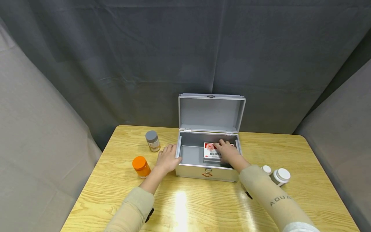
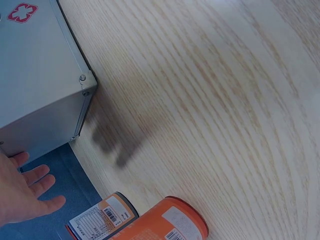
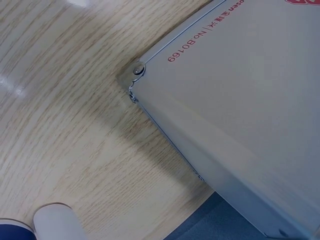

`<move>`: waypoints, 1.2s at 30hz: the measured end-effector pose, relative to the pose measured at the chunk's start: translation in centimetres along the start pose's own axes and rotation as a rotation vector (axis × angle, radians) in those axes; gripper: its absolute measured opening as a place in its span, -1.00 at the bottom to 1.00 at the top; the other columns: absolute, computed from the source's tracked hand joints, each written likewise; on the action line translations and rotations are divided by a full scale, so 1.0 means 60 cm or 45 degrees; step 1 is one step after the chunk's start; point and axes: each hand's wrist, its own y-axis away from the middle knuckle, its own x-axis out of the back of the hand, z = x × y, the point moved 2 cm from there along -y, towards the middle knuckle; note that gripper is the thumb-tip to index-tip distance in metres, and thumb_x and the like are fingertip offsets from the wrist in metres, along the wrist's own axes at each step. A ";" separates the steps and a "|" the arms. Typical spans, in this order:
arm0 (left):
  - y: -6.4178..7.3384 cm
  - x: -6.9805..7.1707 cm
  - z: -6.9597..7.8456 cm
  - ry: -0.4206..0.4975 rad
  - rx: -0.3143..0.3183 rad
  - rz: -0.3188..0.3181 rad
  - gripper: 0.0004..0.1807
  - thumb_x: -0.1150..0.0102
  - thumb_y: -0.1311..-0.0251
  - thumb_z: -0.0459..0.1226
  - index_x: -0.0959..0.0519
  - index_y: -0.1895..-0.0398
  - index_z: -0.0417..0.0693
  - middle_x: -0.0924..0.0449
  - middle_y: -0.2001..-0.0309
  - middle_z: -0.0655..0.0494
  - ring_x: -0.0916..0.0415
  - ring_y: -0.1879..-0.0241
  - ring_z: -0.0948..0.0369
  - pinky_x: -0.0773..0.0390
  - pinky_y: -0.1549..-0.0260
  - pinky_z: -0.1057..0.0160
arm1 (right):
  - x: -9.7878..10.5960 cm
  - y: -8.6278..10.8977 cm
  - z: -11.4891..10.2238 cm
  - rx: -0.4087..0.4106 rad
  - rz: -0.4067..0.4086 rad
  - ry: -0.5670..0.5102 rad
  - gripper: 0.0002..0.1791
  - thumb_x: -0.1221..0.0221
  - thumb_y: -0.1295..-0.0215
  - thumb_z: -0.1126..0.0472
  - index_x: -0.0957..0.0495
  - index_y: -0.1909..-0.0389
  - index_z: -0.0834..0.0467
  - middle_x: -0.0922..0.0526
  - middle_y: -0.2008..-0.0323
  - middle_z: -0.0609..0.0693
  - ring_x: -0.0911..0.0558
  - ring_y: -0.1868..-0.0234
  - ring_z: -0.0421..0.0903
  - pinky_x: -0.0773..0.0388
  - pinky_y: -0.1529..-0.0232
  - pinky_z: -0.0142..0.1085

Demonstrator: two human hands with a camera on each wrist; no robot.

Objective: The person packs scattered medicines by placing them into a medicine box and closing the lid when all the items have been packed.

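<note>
An aluminium first-aid case [image 1: 193, 173] stands on the table with its lid [image 1: 210, 112] raised. My left hand [image 1: 168, 158] rests on the case's left rim and side wall. In the left wrist view its fingers [image 2: 39, 181] are spread and fairly straight along that wall. My right hand [image 1: 229, 153] reaches inside and holds a flat white and red medicine box [image 1: 211, 151] from above, fingers over its far edge. The thumb is hidden. The right wrist view shows the case's outer wall [image 3: 240, 110], not the hand.
Left of the case stand a grey-capped bottle [image 1: 153, 141] and an orange bottle [image 1: 141, 167]. On the right, partly behind the right sleeve, are a large white-capped bottle [image 1: 280, 176] and a smaller white-capped one [image 1: 266, 169]. A dark curtain [image 1: 145, 64] hangs behind the table [image 1: 107, 180].
</note>
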 end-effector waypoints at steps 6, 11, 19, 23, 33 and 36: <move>0.001 0.001 -0.001 -0.002 -0.001 -0.001 -0.25 0.05 -0.13 0.04 -0.11 -0.35 -0.08 -0.17 -0.28 -0.09 -0.11 -0.25 -0.04 -0.12 -0.17 -0.10 | 0.003 0.000 -0.001 0.007 -0.005 0.018 -0.21 -0.40 0.25 0.26 -0.36 -0.14 0.19 -0.37 0.08 0.20 -0.43 0.11 0.23 -0.47 0.22 0.06; 0.001 0.001 0.000 -0.001 0.004 -0.011 -0.25 0.05 -0.14 0.04 -0.10 -0.36 -0.08 -0.15 -0.30 -0.09 -0.09 -0.27 -0.04 -0.10 -0.19 -0.10 | 0.012 0.002 -0.003 0.020 -0.041 0.039 -0.14 -0.41 0.28 0.23 -0.33 -0.19 0.21 -0.38 0.05 0.20 -0.44 0.10 0.22 -0.46 0.17 0.06; 0.001 0.003 0.000 0.000 0.007 -0.013 -0.24 0.04 -0.13 0.04 -0.09 -0.37 -0.08 -0.14 -0.30 -0.09 -0.09 -0.28 -0.04 -0.09 -0.20 -0.11 | 0.047 0.007 -0.012 0.029 -0.126 0.039 -0.23 -0.32 0.01 0.08 -0.29 -0.25 0.18 -0.40 -0.06 0.22 -0.46 0.01 0.21 -0.43 0.12 0.09; 0.001 0.003 0.000 -0.008 0.001 -0.007 -0.24 0.04 -0.14 0.04 -0.10 -0.37 -0.08 -0.15 -0.29 -0.09 -0.09 -0.27 -0.04 -0.10 -0.19 -0.12 | 0.061 0.013 -0.014 0.041 -0.134 -0.031 -0.32 -0.23 -0.10 0.06 -0.29 -0.25 0.18 -0.38 -0.11 0.23 -0.43 -0.05 0.24 -0.39 0.04 0.12; 0.001 0.002 0.001 -0.015 0.010 -0.023 -0.24 0.04 -0.14 0.03 -0.08 -0.37 -0.08 -0.14 -0.30 -0.08 -0.10 -0.26 -0.02 -0.11 -0.18 -0.09 | 0.082 0.048 -0.009 0.112 0.052 -0.166 -0.36 -0.18 -0.17 0.04 -0.30 -0.24 0.20 -0.37 -0.16 0.26 -0.36 -0.15 0.26 -0.28 -0.08 0.15; 0.001 0.001 0.001 -0.011 0.009 -0.019 -0.26 0.03 -0.14 0.01 -0.09 -0.37 -0.08 -0.15 -0.29 -0.08 -0.11 -0.25 -0.03 -0.12 -0.17 -0.09 | 0.085 0.059 -0.008 0.130 0.105 -0.188 -0.36 -0.18 -0.18 0.03 -0.30 -0.25 0.19 -0.35 -0.19 0.26 -0.33 -0.18 0.26 -0.24 -0.12 0.14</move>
